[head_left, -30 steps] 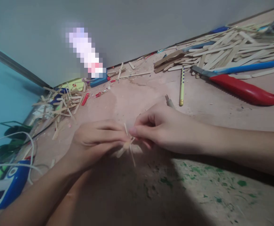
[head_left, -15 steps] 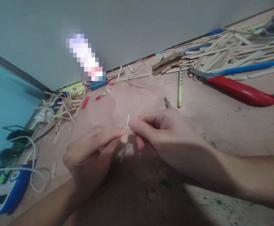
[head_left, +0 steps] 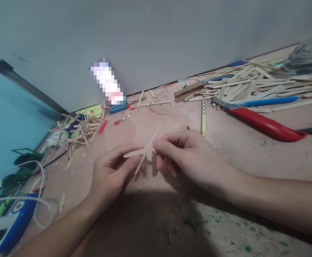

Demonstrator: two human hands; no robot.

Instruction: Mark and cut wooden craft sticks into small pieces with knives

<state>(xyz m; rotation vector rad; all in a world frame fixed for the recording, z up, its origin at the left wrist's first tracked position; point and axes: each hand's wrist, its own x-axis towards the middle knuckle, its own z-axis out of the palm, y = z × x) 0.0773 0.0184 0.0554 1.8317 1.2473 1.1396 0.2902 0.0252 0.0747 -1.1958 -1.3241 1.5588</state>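
Observation:
Close above the tabletop, a small assembly of craft stick pieces [head_left: 146, 153] spans the gap between my two hands. One flat piece points left, and a thin piece crosses it at a slant. My left hand [head_left: 115, 166] has its thumb and index finger pinched on the left-pointing flat piece. On the other side, my right hand [head_left: 181, 151] grips the assembly's right end between thumb and index finger, with the other fingers curled under. The fingertips hide how the pieces join. Just behind the right hand pokes the dark tip of a tool [head_left: 188, 127], mostly covered.
A red-handled saw [head_left: 268, 123] and a pencil [head_left: 203, 117] lie right, before a heap of craft sticks [head_left: 252, 84]. Broken sticks [head_left: 84, 128] pile up left. A blurred-out phone [head_left: 109, 84] leans on the wall. A blue-and-white tool [head_left: 19, 217] and a white cable [head_left: 41, 175] lie lower left.
My left hand has turned, so the flat piece in it now shows, pointing left. The thin crossing piece slants more. The view has tilted up slightly.

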